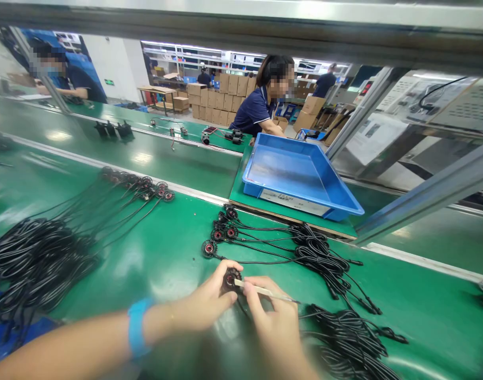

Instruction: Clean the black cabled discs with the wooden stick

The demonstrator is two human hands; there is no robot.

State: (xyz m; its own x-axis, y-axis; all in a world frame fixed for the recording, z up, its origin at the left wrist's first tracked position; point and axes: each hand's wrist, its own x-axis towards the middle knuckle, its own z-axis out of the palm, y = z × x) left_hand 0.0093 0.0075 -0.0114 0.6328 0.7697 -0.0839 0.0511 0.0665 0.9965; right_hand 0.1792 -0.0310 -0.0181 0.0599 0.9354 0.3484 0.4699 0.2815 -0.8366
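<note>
Left hand [204, 303] has its thumb and fingers pinched around a round black part [230, 279], a chunky little disc with a notched-looking rim and a reddish ring in the middle. Right hand [275, 316] grips a skinny, flat, pale stick [261, 289] like a pen, its tip right at the disc's face. So the two hands are close together over the green worktop [146, 279], which is smooth and kinda glossy. There's a matte blue wristband [139, 327] on the left wrist.

Just past the hands are more of those discs [219, 232], each on a thin black cable leading right to a rubbery-looking coiled bundle [318, 250]. Another cable bundle [350, 335] sits beside the right hand, and a big tangled cable heap [35, 258] is off left.

Farther back: a shallow blue plastic tray [292, 169] with sloped walls, a person [251, 108] in a dark collared shirt, and stacked cardboard boxes [225, 87].
</note>
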